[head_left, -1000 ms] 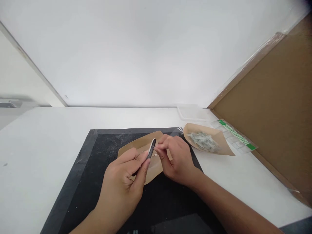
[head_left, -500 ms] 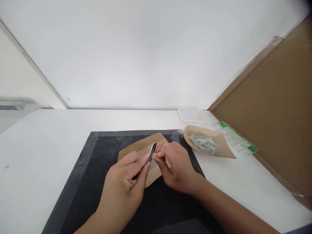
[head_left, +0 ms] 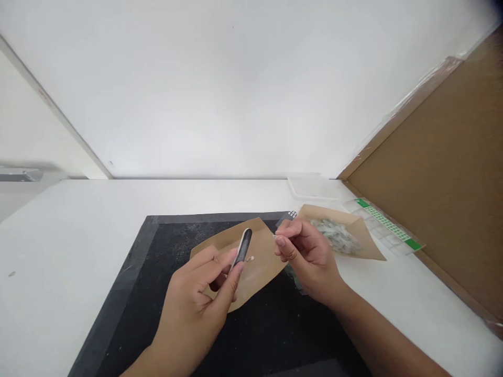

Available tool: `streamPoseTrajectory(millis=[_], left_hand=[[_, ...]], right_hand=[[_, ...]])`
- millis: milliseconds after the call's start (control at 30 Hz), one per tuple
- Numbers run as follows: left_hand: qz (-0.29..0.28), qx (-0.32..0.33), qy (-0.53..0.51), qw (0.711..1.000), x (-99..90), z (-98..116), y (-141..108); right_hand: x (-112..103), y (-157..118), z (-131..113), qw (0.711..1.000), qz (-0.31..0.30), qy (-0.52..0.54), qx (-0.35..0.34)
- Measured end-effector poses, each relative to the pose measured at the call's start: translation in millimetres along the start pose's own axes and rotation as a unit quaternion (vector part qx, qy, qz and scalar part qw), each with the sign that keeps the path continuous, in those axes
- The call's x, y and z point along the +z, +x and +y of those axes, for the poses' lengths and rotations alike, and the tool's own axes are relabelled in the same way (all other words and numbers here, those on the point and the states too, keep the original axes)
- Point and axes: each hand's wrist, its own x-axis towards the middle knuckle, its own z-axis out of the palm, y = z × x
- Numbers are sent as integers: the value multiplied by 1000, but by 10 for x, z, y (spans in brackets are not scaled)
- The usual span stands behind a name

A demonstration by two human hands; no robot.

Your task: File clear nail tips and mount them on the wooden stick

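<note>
On the left, the black mat (head_left: 137, 272) lies on the white table (head_left: 47, 262). Our left hand (head_left: 192, 298) pinches a dark, round-ended strip (head_left: 245, 245) with a pale edge between thumb and fingers, tilted above the brown paper tray (head_left: 267, 254). We judge that a loose pinch near its lower end could let the strip pivot or drop. Small pale crumbs (head_left: 251, 258) lie beside the strip on the tray; a sleeve or knuckle catching the rim could scatter them.

Our right hand (head_left: 310, 262) presses thumb and fingertips together, apart from the strip, on a tiny pale piece (head_left: 274, 236). Too light a pinch could lose this piece.

Behind this hand, 1 more paper tray (head_left: 371, 242) holds translucent slivers (head_left: 340, 236); a wrist swing could tip it. At far right lies 1 clear case with a green label (head_left: 387, 225).
</note>
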Motion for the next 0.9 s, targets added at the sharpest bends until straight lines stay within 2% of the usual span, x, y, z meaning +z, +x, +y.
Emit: streamPoseTrajectory(millis=[133, 267, 700, 900], left_hand=[[6, 4, 4, 1000, 9, -13, 0], [8, 19, 15, 1000, 24, -38, -6], [-12, 19, -10, 1000, 58, -81, -45], [-10, 6, -23, 1000, 55, -70, -31]], right_hand=[[-10, 25, -2, 995, -9, 65, 71], [-35, 28, 6, 989, -15, 109, 99], [25, 37, 4, 978, -39, 151, 139], [28, 33, -55, 988, -55, 99, 104]])
